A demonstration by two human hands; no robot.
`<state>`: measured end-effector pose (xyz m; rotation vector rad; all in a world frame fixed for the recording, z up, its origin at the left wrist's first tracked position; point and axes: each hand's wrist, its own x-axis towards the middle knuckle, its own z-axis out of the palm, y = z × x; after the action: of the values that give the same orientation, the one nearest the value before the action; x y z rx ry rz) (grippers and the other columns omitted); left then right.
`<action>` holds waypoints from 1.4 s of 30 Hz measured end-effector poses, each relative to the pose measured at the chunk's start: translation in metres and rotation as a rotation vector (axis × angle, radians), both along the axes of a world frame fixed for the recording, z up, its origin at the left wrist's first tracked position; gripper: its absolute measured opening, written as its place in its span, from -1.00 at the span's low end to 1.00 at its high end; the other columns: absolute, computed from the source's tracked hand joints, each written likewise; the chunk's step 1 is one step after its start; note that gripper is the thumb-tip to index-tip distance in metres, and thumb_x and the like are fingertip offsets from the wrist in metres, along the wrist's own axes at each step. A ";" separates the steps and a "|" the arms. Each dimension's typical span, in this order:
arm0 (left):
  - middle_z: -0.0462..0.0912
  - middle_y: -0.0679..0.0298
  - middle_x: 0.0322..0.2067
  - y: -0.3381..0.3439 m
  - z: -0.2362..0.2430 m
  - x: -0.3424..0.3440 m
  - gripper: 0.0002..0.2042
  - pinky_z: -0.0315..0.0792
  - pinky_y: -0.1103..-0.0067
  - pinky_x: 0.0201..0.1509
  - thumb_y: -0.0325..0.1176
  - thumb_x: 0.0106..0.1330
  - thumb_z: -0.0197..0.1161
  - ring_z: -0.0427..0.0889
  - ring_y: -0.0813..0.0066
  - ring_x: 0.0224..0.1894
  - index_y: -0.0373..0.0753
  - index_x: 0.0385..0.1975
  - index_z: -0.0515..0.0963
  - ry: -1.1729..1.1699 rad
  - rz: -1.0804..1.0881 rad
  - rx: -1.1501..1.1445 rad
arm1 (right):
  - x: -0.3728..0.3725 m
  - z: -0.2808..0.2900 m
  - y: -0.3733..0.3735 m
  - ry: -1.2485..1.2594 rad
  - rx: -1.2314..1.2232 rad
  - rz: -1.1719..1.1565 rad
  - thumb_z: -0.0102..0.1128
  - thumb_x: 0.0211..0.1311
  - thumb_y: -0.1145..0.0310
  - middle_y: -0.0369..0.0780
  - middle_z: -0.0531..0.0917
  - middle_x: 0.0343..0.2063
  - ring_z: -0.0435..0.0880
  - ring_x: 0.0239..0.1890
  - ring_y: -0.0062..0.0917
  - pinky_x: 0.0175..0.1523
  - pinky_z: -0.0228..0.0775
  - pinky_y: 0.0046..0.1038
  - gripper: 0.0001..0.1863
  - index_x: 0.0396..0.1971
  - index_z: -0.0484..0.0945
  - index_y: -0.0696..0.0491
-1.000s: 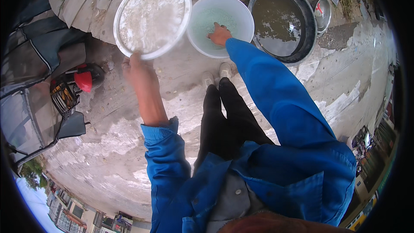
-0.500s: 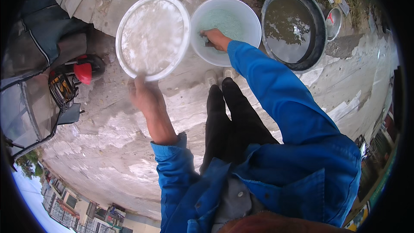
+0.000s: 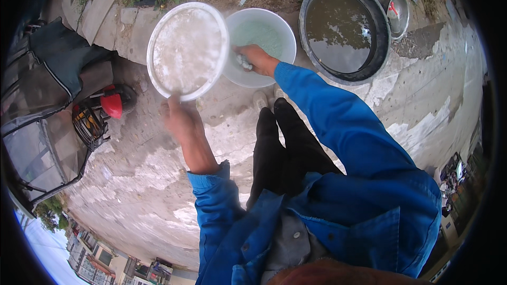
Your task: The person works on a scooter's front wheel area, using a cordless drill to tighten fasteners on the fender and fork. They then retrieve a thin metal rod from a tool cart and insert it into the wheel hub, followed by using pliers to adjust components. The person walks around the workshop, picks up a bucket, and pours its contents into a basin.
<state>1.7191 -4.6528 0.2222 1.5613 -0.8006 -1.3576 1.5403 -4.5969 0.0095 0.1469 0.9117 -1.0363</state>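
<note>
Fingers of the left hand (image 3: 179, 119) clamp the near rim of a round white lid (image 3: 187, 50), which rises beyond them; right hand (image 3: 256, 59), closed on a pale lump (image 3: 244, 62), sits inside the white basin (image 3: 274, 29) just rightward.

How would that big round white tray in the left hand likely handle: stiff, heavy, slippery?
The white tray probably is stiff and light: the left hand holds it up by one rim edge without visible sag. Its surface looks wet or soapy, so likely slippery.
</note>
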 end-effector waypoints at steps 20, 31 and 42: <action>0.52 0.09 0.03 0.057 -0.107 -0.015 -0.63 0.72 0.31 -0.01 -0.51 0.45 0.28 0.64 0.30 0.01 -0.34 0.17 0.36 -0.334 -0.400 0.258 | -0.059 0.111 0.194 -0.492 0.033 -0.660 0.05 0.62 0.08 -0.38 0.30 -0.59 0.22 -0.68 -0.67 -0.60 -0.02 -0.56 -0.54 -0.58 0.34 -0.12; 0.66 -0.02 -0.17 0.030 -0.129 -0.028 -0.63 0.52 0.24 -0.05 -0.31 0.34 0.47 0.66 0.12 -0.19 -0.44 -0.02 0.57 -0.870 -0.572 -0.187 | -0.028 0.168 0.247 -0.664 -0.091 -0.795 0.03 0.64 0.05 -0.37 0.29 -0.58 0.27 -0.66 -0.65 -0.60 0.07 -0.56 -0.53 -0.58 0.33 -0.11; -0.04 -0.14 0.62 0.067 -0.119 -0.062 -0.19 -0.11 -0.14 0.62 0.14 0.46 0.24 -0.07 -0.27 0.63 -0.08 0.62 0.16 -1.370 -1.535 -0.687 | -0.015 0.206 0.267 -0.607 -0.052 -0.996 0.10 0.61 0.04 -0.30 0.39 -0.48 0.32 -0.58 -0.60 -0.50 0.16 -0.55 -0.60 -0.45 0.38 -0.05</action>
<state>1.6572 -4.5862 0.1030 0.9444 -3.2715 -0.3187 1.5254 -4.3302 0.2157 0.8850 0.2060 -1.7859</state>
